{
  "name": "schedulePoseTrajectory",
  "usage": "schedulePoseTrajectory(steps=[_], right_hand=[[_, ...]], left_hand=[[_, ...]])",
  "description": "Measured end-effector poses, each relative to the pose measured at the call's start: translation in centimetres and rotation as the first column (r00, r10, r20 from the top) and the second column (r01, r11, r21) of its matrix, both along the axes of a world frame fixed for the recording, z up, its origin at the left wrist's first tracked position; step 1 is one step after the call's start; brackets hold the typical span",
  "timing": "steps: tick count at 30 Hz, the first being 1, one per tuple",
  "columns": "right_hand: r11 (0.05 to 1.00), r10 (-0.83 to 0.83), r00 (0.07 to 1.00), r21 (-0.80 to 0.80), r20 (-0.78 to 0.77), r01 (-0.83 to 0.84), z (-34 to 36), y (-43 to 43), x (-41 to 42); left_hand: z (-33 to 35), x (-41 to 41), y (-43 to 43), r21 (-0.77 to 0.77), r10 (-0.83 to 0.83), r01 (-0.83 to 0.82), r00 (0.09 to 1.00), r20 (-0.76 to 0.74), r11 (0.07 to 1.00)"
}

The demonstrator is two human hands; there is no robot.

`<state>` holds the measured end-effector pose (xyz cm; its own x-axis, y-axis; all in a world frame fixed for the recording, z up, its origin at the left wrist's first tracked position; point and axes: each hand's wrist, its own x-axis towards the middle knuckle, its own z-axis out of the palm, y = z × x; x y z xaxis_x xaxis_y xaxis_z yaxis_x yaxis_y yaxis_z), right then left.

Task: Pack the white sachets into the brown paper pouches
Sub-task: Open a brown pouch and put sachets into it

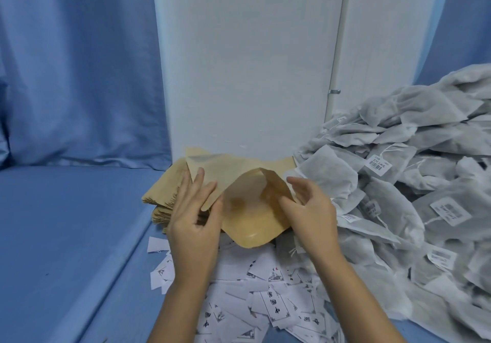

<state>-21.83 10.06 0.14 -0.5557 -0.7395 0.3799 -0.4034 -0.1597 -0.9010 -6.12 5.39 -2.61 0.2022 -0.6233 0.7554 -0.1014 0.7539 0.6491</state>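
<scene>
Open pouch (252, 209) over stack (164, 196), left hand (194, 217) fingers (199, 180) pinching its left lip, right hand (312, 209) fingers (299, 184) pinching right lip, sachets (398, 183) heaped at right

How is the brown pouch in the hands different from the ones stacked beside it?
The held pouch has its mouth spread open; the stacked pouches lie flat. The held pouch is pinched between the left hand and right hand; the stacked pouches rest in a pile. Both are tan paper.

blue drape (74, 76), white wall panel (247, 63)
</scene>
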Motion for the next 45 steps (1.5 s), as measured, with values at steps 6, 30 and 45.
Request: schedulePoseTrajectory(steps=[6,30,45], right_hand=[[0.976,0.111,0.994,-0.191,0.007,-0.107,-0.2,0.3,1.3],[0.956,-0.291,0.957,0.036,-0.019,0.291,-1.9,-0.8,-7.2],[0.925,-0.376,0.922,0.087,0.088,0.369,-1.4,-0.3,-7.1]], left_hand=[[-0.1,-1.3,0.7,-0.107,0.022,-0.011,0.995,0.102,0.994],[1.9,-2.4,1.7,0.026,0.05,-0.046,0.982,-0.184,0.999],[2.0,-2.1,1.4,0.026,0.07,-0.066,0.979,-0.194,0.997]])
